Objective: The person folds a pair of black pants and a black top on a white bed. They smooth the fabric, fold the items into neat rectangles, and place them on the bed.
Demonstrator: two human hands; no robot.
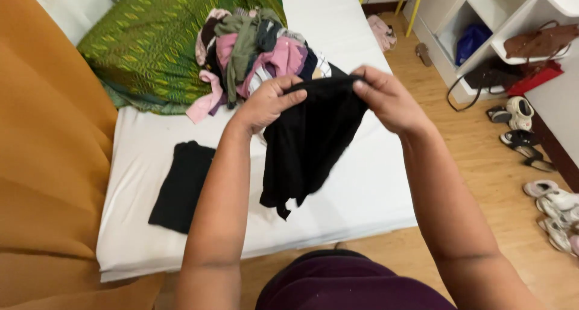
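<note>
The black garment (307, 144) hangs in the middle of the frame, its shape hard to read because the dark cloth swallows its folds; only a small tail at its lower edge stands out. The left hand (268, 102) pinches its top edge between thumb and curled fingers, and the right hand (386, 99) pinches the same edge just right of centre, so the cloth drapes down over the white bed (362, 189). The garment hides the near side of the heap of mixed clothes (253, 50) at upper centre. A folded black piece (181, 186) lies flat at lower left of the bed, partly covered by the left forearm. A green patterned cloth (151, 38) runs off the top edge, and an orange curtain (42, 165) cuts off the left side. Bare white sheet lies right of the hanging garment up to the bed's edge, beyond which is wooden floor (482, 183) with shoes (552, 207) at far right.
</note>
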